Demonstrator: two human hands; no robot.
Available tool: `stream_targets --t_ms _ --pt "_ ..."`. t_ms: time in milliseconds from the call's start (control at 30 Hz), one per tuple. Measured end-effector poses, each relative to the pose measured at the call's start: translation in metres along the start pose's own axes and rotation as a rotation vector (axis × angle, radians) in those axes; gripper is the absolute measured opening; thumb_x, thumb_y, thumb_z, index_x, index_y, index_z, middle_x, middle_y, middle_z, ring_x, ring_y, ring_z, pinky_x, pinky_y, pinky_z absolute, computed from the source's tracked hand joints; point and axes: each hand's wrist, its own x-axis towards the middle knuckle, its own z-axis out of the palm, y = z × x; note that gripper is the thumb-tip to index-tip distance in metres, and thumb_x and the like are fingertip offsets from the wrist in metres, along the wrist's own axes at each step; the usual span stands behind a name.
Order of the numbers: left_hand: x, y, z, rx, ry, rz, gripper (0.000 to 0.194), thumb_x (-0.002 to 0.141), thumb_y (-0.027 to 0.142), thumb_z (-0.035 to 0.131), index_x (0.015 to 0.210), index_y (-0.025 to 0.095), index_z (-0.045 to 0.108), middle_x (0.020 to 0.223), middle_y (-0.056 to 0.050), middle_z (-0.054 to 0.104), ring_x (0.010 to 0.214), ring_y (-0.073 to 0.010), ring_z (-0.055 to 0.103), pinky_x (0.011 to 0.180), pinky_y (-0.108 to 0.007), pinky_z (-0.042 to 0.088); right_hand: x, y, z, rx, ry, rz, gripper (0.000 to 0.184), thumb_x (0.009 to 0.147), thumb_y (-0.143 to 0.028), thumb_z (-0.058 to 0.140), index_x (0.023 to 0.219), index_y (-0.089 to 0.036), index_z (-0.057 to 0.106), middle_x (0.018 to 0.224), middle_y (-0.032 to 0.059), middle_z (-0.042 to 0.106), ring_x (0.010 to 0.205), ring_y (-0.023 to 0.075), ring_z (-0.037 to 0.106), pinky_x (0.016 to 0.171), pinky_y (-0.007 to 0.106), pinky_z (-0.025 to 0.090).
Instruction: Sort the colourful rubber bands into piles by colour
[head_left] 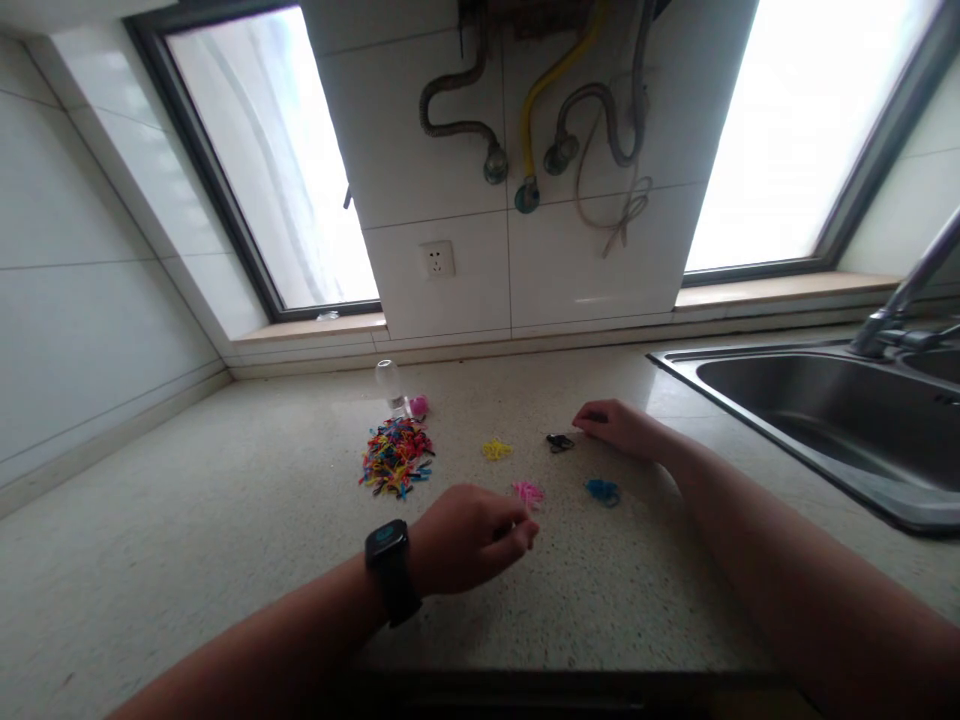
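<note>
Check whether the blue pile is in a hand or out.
Out: the blue pile lies on the counter, with bare surface between it and both the left hand and right hand.

Left hand point(472, 540), one; right hand point(616, 428), one. Large mixed-colour pile point(396, 458) of small pieces, one, its pieces too many to count. Small piles, four: yellow pile point(496, 450), black pile point(559, 442), pink pile point(528, 491), blue pile point(602, 491), one each. Watch point(387, 541), one. Clear bottle point(388, 378), one. Windows point(270, 150), two. Wall socket point(437, 259), one. Yellow pipe point(534, 100), one. Tap point(874, 332), one.
</note>
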Motion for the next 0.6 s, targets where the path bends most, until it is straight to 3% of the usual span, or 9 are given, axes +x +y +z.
stream_targets --t_ms 167,300,600 --pt "-0.007 0.014 0.020 -0.030 -0.104 0.151 0.036 0.096 0.037 0.045 0.068 0.017 0.055 0.055 0.004 0.046 0.050 -0.0062 0.038 0.050 -0.021 0.028 0.001 0.002 0.001 0.000 -0.010 -0.005 0.032 0.087 -0.043 0.055 0.094 -0.018 0.073 0.080 0.0054 0.073 0.073 0.0188 0.063 0.069 0.030 0.045" --pt "-0.010 0.016 0.033 -0.060 -0.114 0.201 0.035 0.092 0.037 0.051 0.063 0.017 0.051 0.051 0.005 0.043 0.048 -0.0059 0.035 0.049 -0.022 0.026 -0.002 -0.003 -0.001 -0.019 -0.002 0.002 0.031 0.087 -0.042 0.056 0.094 -0.018 0.074 0.082 0.0064 0.073 0.074 0.0194 0.063 0.070 0.030 0.045" --pt "-0.013 0.015 0.038 -0.166 -0.143 0.279 0.036 0.091 0.040 0.051 0.064 0.017 0.053 0.051 0.004 0.042 0.049 -0.0060 0.037 0.050 -0.021 0.028 -0.004 -0.014 0.000 0.027 0.004 -0.031 0.033 0.087 -0.045 0.056 0.094 -0.017 0.073 0.079 0.0052 0.071 0.069 0.0167 0.060 0.065 0.029 0.043"
